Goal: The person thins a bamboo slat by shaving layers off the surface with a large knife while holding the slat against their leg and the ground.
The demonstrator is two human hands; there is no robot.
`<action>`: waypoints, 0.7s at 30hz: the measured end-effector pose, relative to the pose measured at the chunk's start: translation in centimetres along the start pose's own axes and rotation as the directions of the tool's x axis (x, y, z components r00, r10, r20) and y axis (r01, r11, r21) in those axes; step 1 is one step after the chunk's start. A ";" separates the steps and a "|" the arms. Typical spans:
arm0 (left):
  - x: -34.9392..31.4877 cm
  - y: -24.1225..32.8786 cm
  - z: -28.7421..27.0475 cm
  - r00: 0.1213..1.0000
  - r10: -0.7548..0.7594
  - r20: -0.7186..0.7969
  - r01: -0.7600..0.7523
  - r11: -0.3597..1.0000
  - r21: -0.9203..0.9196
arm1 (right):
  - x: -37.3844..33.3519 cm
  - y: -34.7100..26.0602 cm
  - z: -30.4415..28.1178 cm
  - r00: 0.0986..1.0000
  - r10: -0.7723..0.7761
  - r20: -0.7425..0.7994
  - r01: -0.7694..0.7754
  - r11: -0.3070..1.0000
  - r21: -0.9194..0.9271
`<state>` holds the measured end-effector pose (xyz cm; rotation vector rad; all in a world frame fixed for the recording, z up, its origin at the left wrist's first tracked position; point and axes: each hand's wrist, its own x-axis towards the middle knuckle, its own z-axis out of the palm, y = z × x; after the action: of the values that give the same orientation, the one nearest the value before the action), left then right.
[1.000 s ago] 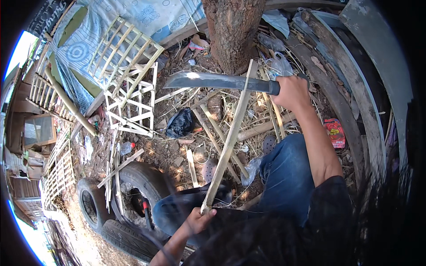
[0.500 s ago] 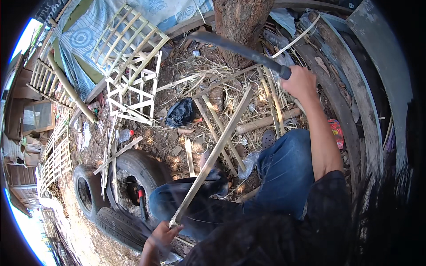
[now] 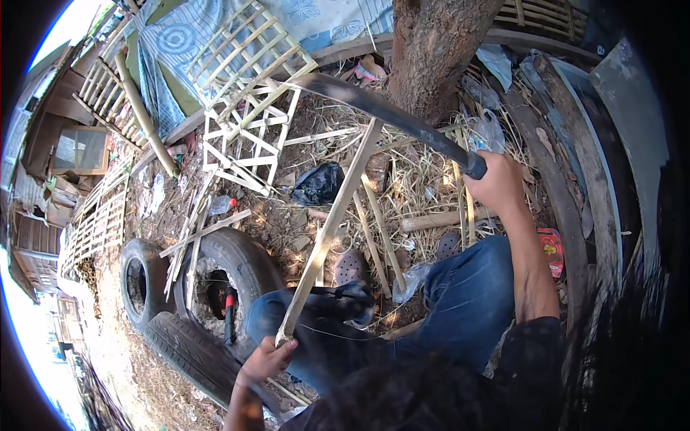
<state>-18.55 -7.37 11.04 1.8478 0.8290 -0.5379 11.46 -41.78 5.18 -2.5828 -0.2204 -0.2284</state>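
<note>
My right hand (image 3: 497, 183) is closed round the dark handle of a machete (image 3: 406, 113), whose long blade points to the far left. Lower left, my left hand (image 3: 267, 359) grips the near end of a long pale bamboo strip (image 3: 332, 230). The strip slants up and away in front of my knees. Its far end lies at the blade's near edge in the picture; whether they touch, I cannot tell. Beyond the blade stands a bamboo lattice frame (image 3: 248, 147).
Two old tyres (image 3: 241, 262) (image 3: 136, 280) lie at left, with a red-and-black handled tool (image 3: 229, 316) in one. A tree trunk (image 3: 435, 61) rises ahead. A black plastic bag (image 3: 318, 184), straw and bamboo pieces litter the ground. Planks (image 3: 582, 165) line the right side.
The machete has come down and nearer, toward the strip's far end. The strip has turned slightly more upright, and my left hand has risen a little. The whole view has shifted.
</note>
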 end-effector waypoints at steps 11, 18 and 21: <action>2.3 -0.5 3.0 0.984 0.033 0.175 -0.021 0.997 -0.068 | -4.5 -7.2 3.9 0.824 -0.512 0.243 0.468 0.856 0.220; 2.8 -0.9 6.7 0.958 0.152 0.243 -0.146 0.988 -0.040 | -2.4 -1.7 3.2 0.880 -0.431 0.198 0.417 0.902 0.113; 2.7 0.2 6.4 0.953 0.017 0.303 -0.015 1.000 -0.009 | -0.8 1.3 1.4 0.953 -0.271 0.134 0.274 0.962 -0.003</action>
<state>-16.64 -12.50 6.74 1.7085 0.6068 -0.7848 11.10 -42.21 3.16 -2.5848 -0.6287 -0.1587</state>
